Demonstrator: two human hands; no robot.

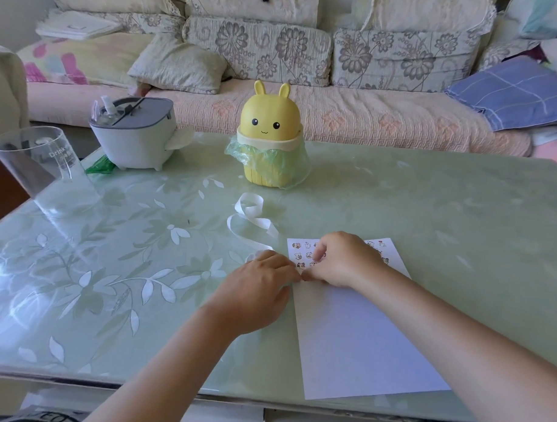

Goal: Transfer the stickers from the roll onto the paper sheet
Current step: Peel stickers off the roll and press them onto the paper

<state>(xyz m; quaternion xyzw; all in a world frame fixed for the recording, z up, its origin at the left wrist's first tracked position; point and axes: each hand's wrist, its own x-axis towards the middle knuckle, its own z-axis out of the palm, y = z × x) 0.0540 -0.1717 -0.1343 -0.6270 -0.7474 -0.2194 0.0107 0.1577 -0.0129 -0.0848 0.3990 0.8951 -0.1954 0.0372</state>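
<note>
- Stickers (299, 257) already sit in small rows on the far end of the paper sheet (354, 334), just beyond and beneath the right hand's fingers (318, 256)
- The left hand (261, 287) and right hand (342, 259) meet tip to tip at the sheet's left edge, right below the filled rows
- Both sets of fingers are narrow and drawn together; whether a sticker or the strip is pinched between them cannot be told, as the spot is too small and partly covered
- A white backing strip (252, 211) curls away beyond the left fingers and looks bare, so a fair number seem to have been peeled; the roll itself is not visible
- By judgement the task is early to midway: only the far band of the sheet is filled, and the large stretch nearer than the fingers is blank
- The sheet lies flat on a pale green glass counter (460, 220) with a leaf pattern
- Well beyond the fingers stand a yellow rabbit-eared bin (269, 129), a grey-lidded white container (135, 133) and a clear cup (45, 168)
- Behind them runs a floral sofa (330, 114) with cushions and a blue checked cloth (513, 92)
</note>
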